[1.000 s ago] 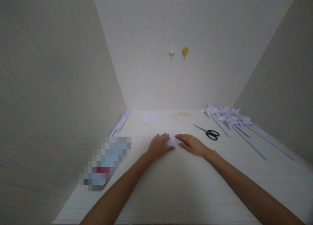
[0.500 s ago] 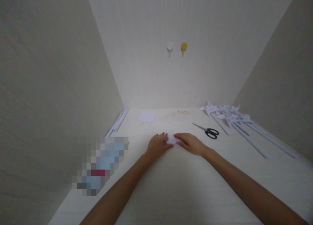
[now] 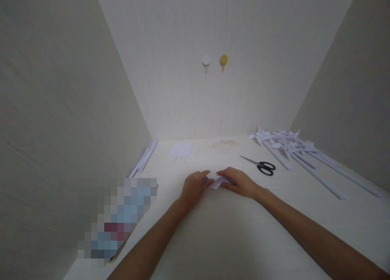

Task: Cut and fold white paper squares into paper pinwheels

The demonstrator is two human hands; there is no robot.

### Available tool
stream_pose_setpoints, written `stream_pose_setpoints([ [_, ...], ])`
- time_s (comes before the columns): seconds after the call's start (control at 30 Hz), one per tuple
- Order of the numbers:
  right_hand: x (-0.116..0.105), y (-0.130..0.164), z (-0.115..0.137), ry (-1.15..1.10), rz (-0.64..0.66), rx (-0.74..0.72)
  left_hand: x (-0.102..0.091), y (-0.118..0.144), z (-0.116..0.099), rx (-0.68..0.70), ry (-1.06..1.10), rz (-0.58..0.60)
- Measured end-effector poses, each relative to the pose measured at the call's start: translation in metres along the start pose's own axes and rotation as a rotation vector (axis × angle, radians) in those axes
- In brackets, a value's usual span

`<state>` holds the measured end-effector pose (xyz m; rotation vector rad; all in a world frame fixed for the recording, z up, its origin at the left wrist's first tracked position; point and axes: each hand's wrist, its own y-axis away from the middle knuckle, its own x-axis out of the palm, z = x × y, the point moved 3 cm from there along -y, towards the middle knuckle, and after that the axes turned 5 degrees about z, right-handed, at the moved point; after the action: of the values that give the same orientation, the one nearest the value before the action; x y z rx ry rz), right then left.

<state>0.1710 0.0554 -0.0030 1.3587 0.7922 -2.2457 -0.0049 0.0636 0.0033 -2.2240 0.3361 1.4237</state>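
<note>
Paper (image 3: 217,183), small, plain white and visibly bent, is pinched by both hands (image 3: 192,187) (image 3: 243,183).

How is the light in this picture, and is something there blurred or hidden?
Head view: dim light, the back wall paler than the left wall, a soft shadow on the tabletop between the forearms; head view: mosaic blocks hide something at lower left, and the paper between left hand and right hand looks indistinct.
</note>
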Motion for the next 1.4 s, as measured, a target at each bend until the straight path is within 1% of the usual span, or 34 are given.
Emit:
stream_pose_setpoints([
  [0.1, -0.001, 0.002, 0.002, -0.037, 0.008, -0.027, -0.001, 0.0, 0.0, 0.004, -0.006, -0.022],
  [0.2, -0.001, 0.003, 0.0, -0.071, -0.032, 0.013, -0.001, 0.0, -0.001, 0.023, -0.015, -0.043],
  [0.27, 0.0, 0.003, -0.001, -0.062, -0.039, 0.012, -0.001, 0.001, -0.002, 0.039, -0.035, -0.057],
  [0.4, 0.004, 0.003, -0.003, -0.016, -0.042, -0.092, 0.0, 0.001, -0.002, 0.054, -0.082, -0.071],
  [0.5, 0.005, 0.002, -0.005, -0.018, -0.045, -0.122, 0.002, 0.001, 0.0, 0.066, -0.112, -0.069],
  [0.6, 0.005, 0.001, -0.005, -0.021, -0.034, -0.104, 0.003, 0.001, 0.0, 0.134, -0.092, -0.079],
  [0.67, 0.005, 0.0, -0.006, -0.029, -0.033, -0.068, 0.004, 0.002, -0.001, 0.203, -0.075, -0.1],
  [0.77, 0.003, -0.002, -0.005, -0.045, -0.023, -0.047, 0.005, 0.002, -0.004, 0.312, -0.11, -0.117],
  [0.83, 0.003, -0.002, -0.004, -0.043, -0.018, -0.055, 0.007, 0.002, -0.006, 0.374, -0.13, -0.082],
  [0.9, 0.002, -0.002, -0.003, -0.025, -0.022, -0.041, 0.01, 0.002, -0.006, 0.403, -0.107, -0.004],
  [1.0, 0.002, -0.002, -0.004, 0.021, -0.031, -0.006, 0.015, 0.002, -0.005, 0.361, -0.061, 0.139],
  [1.1, 0.002, -0.002, -0.004, 0.06, -0.044, -0.02, 0.017, 0.003, -0.005, 0.302, -0.076, 0.231],
  [1.2, 0.003, -0.004, -0.004, 0.079, -0.029, -0.054, 0.018, 0.004, -0.007, 0.293, -0.126, 0.278],
  [1.27, 0.005, -0.004, -0.004, 0.085, 0.0, -0.052, 0.018, 0.004, -0.008, 0.27, -0.159, 0.302],
  [1.33, 0.005, -0.004, -0.004, 0.098, 0.021, -0.047, 0.017, 0.004, -0.007, 0.221, -0.19, 0.316],
  [1.4, 0.005, -0.004, -0.002, 0.123, 0.03, -0.073, 0.017, 0.004, -0.005, 0.165, -0.223, 0.318],
])
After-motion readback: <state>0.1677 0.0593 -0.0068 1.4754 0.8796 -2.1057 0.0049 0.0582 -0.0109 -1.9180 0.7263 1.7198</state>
